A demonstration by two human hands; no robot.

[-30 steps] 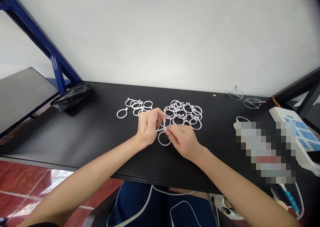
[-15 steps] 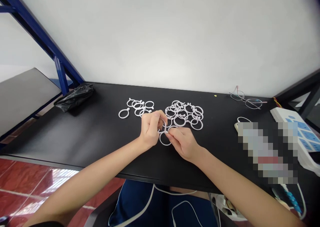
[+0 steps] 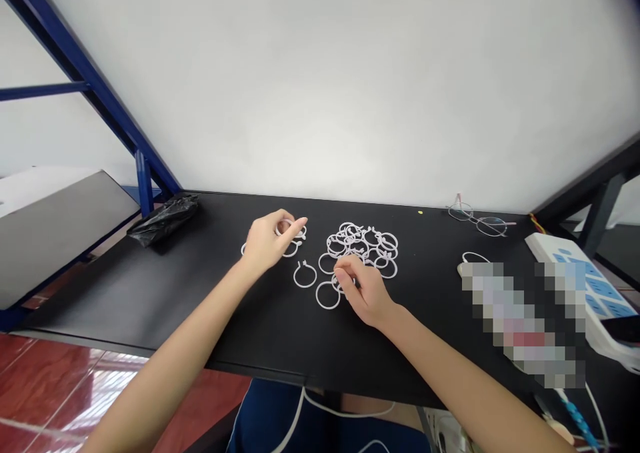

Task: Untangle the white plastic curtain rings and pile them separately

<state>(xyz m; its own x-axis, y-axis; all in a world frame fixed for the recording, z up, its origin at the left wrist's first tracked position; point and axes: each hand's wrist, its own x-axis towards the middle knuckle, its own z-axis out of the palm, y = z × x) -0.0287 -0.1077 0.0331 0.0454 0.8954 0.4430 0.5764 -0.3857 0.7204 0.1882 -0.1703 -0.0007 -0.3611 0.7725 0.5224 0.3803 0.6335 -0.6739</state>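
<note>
Against a white wall [image 3: 320,106], the black table [image 3: 165,293] bears white rings [image 3: 351,241]; both hands [image 3: 267,243] [image 3: 369,290] apart, grip unclear.

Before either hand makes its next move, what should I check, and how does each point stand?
1. Left hand over the left group of rings: ok.
2. Left hand free of rings: cannot tell; a ring shows between thumb and fingers.
3. Right hand at the near edge of the right pile: ok.
4. Right hand's grip on a ring: cannot tell.
5. Loose ring between the hands closed: not ok; its tips stand apart.
6. Glasses clear of both hands: ok.
</note>
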